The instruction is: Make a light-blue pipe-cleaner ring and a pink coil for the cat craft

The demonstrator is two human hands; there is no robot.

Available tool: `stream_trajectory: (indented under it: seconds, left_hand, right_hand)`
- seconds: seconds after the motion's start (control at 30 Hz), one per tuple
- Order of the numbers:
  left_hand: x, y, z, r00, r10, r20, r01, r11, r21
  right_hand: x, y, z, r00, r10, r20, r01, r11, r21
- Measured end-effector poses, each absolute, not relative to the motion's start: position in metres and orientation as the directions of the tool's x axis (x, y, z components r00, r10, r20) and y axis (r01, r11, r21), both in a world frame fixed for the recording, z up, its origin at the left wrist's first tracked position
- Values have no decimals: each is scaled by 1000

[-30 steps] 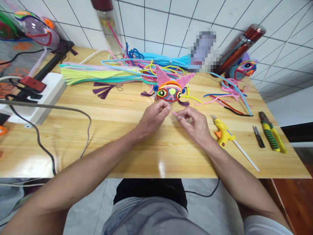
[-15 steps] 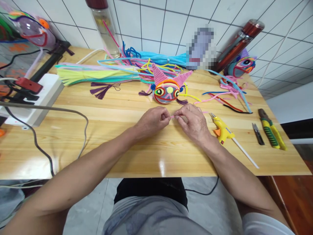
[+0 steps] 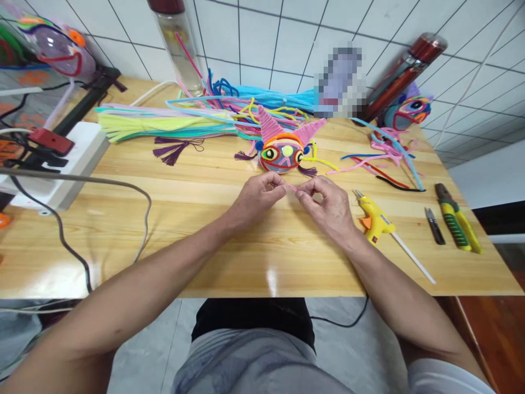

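Note:
Between my fingertips runs a short pink pipe cleaner [image 3: 292, 188], mostly covered by the fingers. My left hand [image 3: 264, 196] pinches one end of it, and my right hand [image 3: 326, 203] pinches the other, a small gap apart. Just beyond both hands sits a decorated mask-like figure [image 3: 281, 150] with pink wrapped horns, ringed eyes and a red mouth outline. Dark purple tassels hang at its two sides. A yellow glue gun [image 3: 376, 218] with a white glue stick lies beside my right wrist.
Bundles of pipe cleaners [image 3: 168, 125] lie along the back, with a loose purple tassel [image 3: 174, 149] in front. At right are pliers [image 3: 456, 219], small cutters [image 3: 435, 225] and loose pipe-cleaner pieces [image 3: 388, 145]. A power strip [image 3: 80, 164] and cables occupy the left. A red flask [image 3: 410, 71] leans at the back.
Both hands have risen slightly on the table, and the left fingers have shifted their pinch on the pink pipe cleaner. The tail that stuck out past my right hand no longer shows.

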State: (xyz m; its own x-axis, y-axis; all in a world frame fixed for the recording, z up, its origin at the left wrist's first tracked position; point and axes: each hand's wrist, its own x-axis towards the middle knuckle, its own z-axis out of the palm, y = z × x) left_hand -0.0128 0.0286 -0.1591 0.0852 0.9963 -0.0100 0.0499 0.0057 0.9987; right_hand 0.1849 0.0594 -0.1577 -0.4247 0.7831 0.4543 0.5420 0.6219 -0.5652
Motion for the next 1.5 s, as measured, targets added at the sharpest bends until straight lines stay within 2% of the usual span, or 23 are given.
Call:
stream_trajectory:
  seconds: [0.13, 0.23, 0.33, 0.47, 0.6, 0.7, 0.87, 1.03, 1.27, 1.5]
  left_hand:
    - [-13, 28, -159, 112, 993, -42, -25, 45, 999]
    - [-17, 31, -159, 138, 990, -38, 41, 32, 999]
    - [-23, 35, -158, 142, 990, 3, 213, -33, 976]
    - [-25, 36, -154, 212, 975, 66, 439, -155, 885]
    - [-23, 35, -156, 263, 962, 71, 519, -203, 831]
    - [-23, 35, -160, 276, 958, 82, 525, -221, 822]
    - [-23, 33, -158, 269, 960, 77, 443, -194, 875]
    - [-22, 33, -156, 198, 980, 27, 260, -79, 962]
    - [-19, 31, -160, 133, 990, 49, 7, -50, 999]
    - [-16, 29, -157, 153, 986, -72, 8, 72, 997]
  right_hand:
    - [185, 61, -159, -381, 826, 415, 511, 562, -651]
    - [186, 63, -160, -393, 816, 424, 515, 578, -633]
    - [187, 64, -162, -449, 760, 470, 548, 650, -526]
    - [190, 65, -165, -530, 671, 519, 597, 730, -333]
    - [192, 66, -168, -570, 604, 557, 607, 767, -210]
    - [192, 66, -167, -590, 592, 548, 606, 774, -184]
    - [190, 63, -165, -570, 632, 524, 589, 760, -276]
    - [188, 60, -159, -491, 685, 539, 571, 720, -395]
    - [186, 57, -155, -438, 737, 514, 548, 673, -497]
    - [186, 60, -156, -393, 787, 475, 540, 616, -574]
